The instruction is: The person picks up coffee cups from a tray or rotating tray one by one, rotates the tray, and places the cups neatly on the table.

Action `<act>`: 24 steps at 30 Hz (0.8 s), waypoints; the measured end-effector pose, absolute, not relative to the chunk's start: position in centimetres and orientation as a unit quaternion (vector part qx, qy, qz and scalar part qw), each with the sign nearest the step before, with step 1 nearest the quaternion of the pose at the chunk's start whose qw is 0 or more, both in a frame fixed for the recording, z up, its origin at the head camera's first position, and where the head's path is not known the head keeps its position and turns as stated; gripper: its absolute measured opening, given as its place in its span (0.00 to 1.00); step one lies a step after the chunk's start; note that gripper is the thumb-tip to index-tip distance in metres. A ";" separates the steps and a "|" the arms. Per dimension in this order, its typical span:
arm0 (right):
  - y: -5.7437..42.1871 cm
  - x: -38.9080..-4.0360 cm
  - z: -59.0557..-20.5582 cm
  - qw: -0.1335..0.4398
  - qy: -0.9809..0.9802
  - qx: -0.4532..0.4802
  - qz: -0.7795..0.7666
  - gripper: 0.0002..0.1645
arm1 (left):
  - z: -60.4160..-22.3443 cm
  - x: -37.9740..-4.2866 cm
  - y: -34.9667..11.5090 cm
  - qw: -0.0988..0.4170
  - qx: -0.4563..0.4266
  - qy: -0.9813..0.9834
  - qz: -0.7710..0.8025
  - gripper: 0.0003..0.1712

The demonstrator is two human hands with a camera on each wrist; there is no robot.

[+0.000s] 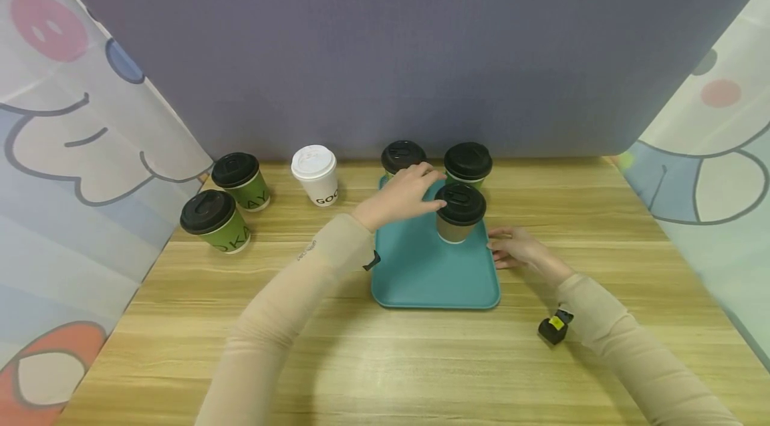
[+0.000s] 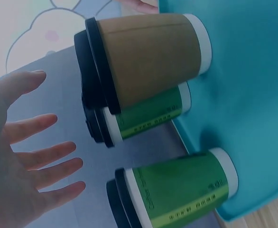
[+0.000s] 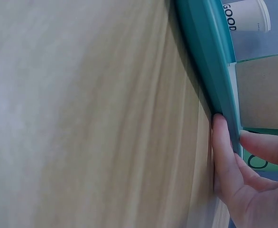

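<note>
A teal tray (image 1: 433,279) carries a brown paper cup (image 1: 455,231) with a black lid and two green cups with black lids behind it, the right one (image 1: 468,162) and the left one (image 1: 404,156). My left hand (image 1: 404,197) reaches over the tray, its fingers spread just off the lids. In the left wrist view a gap shows between these fingers and the brown cup (image 2: 153,57). At the tray's right edge, my right hand (image 1: 517,247) pinches the rim, thumb on the inner side and fingers against the outside, as the right wrist view shows.
Left of the tray stands a white lidded cup (image 1: 317,178). Two green cups with black lids, one behind (image 1: 243,182) and one in front (image 1: 218,222), are farther left on the wooden table (image 1: 421,366). A grey panel (image 1: 409,45) rises behind, with printed curtains on both sides.
</note>
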State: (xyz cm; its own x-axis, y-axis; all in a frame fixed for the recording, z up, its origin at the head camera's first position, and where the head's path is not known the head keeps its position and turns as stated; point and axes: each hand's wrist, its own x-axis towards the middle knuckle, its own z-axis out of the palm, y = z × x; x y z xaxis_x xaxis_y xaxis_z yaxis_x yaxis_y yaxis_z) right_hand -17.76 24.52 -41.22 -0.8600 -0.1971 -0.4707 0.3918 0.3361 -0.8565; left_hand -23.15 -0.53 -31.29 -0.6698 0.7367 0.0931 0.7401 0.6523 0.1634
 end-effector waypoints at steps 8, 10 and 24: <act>24.5 -17.8 -41.3 0.256 0.774 0.067 -0.575 0.31 | -31.4 -23.0 1.5 -0.007 -0.415 -0.907 -0.080 0.32; 24.5 -17.8 -41.3 0.256 0.774 0.068 -0.575 0.31 | -31.5 -23.1 2.0 -0.010 -0.416 -0.906 -0.079 0.32; 24.9 -17.9 -41.4 0.265 0.780 0.054 -0.564 0.31 | -31.8 -22.5 4.8 -0.073 -0.393 -0.915 -0.049 0.41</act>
